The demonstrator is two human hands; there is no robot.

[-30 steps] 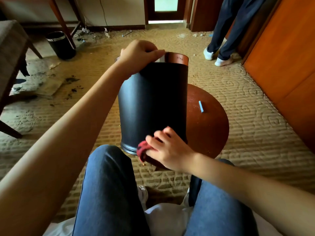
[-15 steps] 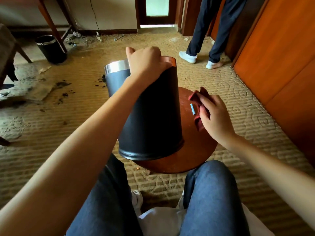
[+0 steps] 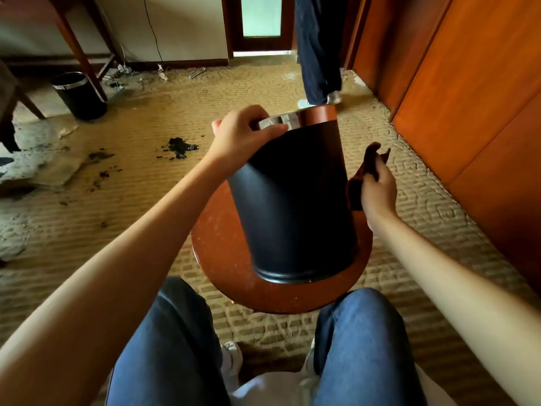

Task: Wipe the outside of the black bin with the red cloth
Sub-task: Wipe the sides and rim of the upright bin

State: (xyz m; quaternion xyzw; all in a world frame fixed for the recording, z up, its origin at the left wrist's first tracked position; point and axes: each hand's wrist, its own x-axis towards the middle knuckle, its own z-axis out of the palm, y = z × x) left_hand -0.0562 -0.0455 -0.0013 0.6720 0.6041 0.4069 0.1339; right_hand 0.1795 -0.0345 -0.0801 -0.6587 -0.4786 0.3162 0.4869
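Note:
The black bin (image 3: 292, 206) with a shiny metal rim stands on a small round wooden table (image 3: 222, 259) in front of my knees. My left hand (image 3: 243, 133) grips the bin's rim at its near left side. My right hand (image 3: 377, 189) holds the red cloth (image 3: 364, 171) against the bin's right side, about halfway up. Part of the cloth sticks up above my fingers. The far side of the bin is hidden.
A second black bin (image 3: 80, 95) stands on the floor at the far left by a table leg. Dark debris (image 3: 180, 148) lies on the carpet. A person's legs (image 3: 317, 54) stand near the doorway. Wooden cabinet doors (image 3: 468, 98) line the right.
My right hand carried the cloth from the bin's lower front round to its right side and now sits close against the wall. My left hand kept its grip on the rim.

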